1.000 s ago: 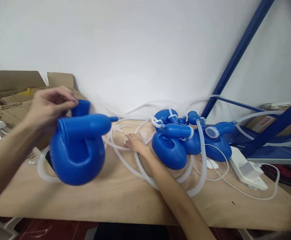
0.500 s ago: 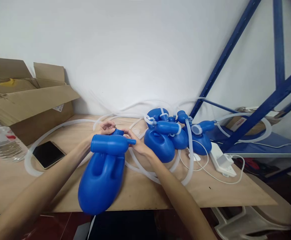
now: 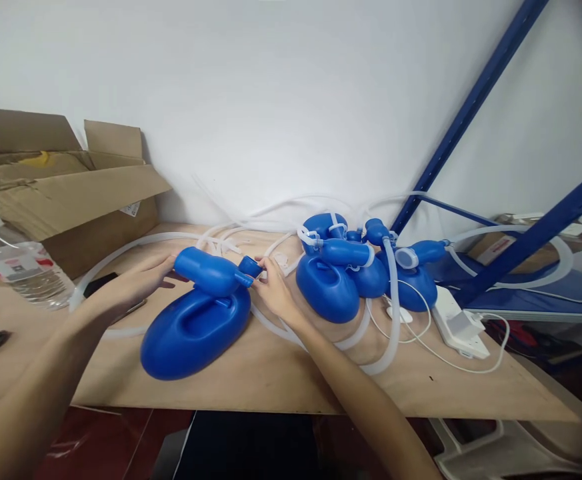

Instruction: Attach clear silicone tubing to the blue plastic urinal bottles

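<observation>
A blue plastic urinal bottle [image 3: 191, 337] rests on the table in front of me, lying at a slant. Across its neck sits a blue cylindrical funnel [image 3: 205, 272] with a narrow spout pointing right. My left hand [image 3: 151, 279] is at the funnel's wide left end, fingers stretched out; whether the fingertips touch it is hard to tell. With thumb and fingers, my right hand [image 3: 273, 285] pinches a small dark blue cap [image 3: 249, 267] beside the spout. The funnel hides part of the bottle's neck.
Several similar blue bottles [image 3: 328, 290] with clear hoses [image 3: 393, 300] stand to the right. A white power strip [image 3: 458, 327] lies near a blue metal rack [image 3: 475, 100]. On the left are a cardboard box [image 3: 105, 230], a water bottle [image 3: 33, 270] and a phone [image 3: 101, 283].
The bottle has come up from the table's front edge and turned, now resting on the tabletop. My left hand has left the cap for the funnel's left end; my right stays at the cap.
</observation>
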`<state>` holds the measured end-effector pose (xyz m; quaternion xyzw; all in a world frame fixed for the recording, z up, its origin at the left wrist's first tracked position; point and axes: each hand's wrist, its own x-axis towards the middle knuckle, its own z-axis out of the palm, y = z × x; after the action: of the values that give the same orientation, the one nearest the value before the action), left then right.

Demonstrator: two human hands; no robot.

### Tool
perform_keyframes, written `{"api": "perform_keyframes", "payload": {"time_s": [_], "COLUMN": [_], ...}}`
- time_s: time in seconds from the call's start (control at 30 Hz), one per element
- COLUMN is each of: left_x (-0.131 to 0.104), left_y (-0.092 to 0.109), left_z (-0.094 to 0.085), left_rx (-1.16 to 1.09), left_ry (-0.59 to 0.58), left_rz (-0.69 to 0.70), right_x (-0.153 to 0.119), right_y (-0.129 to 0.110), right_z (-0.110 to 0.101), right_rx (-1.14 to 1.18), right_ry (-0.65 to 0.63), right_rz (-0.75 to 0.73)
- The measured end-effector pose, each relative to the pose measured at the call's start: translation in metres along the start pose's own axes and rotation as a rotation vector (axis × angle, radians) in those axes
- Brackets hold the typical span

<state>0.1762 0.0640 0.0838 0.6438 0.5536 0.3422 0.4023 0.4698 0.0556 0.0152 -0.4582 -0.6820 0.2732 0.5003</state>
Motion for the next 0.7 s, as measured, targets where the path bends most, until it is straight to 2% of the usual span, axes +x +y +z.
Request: {"api": "perform_keyframes", "payload": {"time_s": [0.07, 0.13, 0.27, 0.37, 0.43, 0.53, 0.6, 0.7], "left_x": [-0.017, -0.03, -0.036, -0.027, -0.02, -0.012, -0.007, 0.007], "left_y": [0.001, 0.005, 0.01, 0.005, -0.002, -0.012, -0.016, -0.017], "left_z": [0.007, 0.019, 0.043, 0.054, 0.056, 0.05, 0.043, 0.036], "left_rx": [-0.022, 0.005, 0.309, 0.396, 0.424, 0.477, 0.486, 0.472], "left_ry": [0.137, 0.204, 0.181, 0.224, 0.187, 0.074, 0.012, -0.083], "left_rz": [0.005, 0.012, 0.033, 0.112, 0.192, 0.284, 0.337, 0.424], "right_x": [-0.003, -0.006, -0.009, -0.001, 0.011, 0.037, 0.051, 0.063], "right_y": [-0.005, -0.01, -0.012, 0.0, 0.013, 0.031, 0.04, 0.051], "right_z": [0.002, 0.003, 0.003, -0.002, -0.007, -0.016, -0.02, -0.018], "right_rx": [-0.017, -0.023, -0.002, -0.017, -0.123, -0.383, -0.471, -0.571], "right_ry": [0.023, 0.035, -0.065, -0.063, -0.07, -0.214, -0.314, -0.395], "right_rz": [-0.026, -0.009, -0.015, -0.01, 0.024, -0.02, -0.063, -0.074]}}
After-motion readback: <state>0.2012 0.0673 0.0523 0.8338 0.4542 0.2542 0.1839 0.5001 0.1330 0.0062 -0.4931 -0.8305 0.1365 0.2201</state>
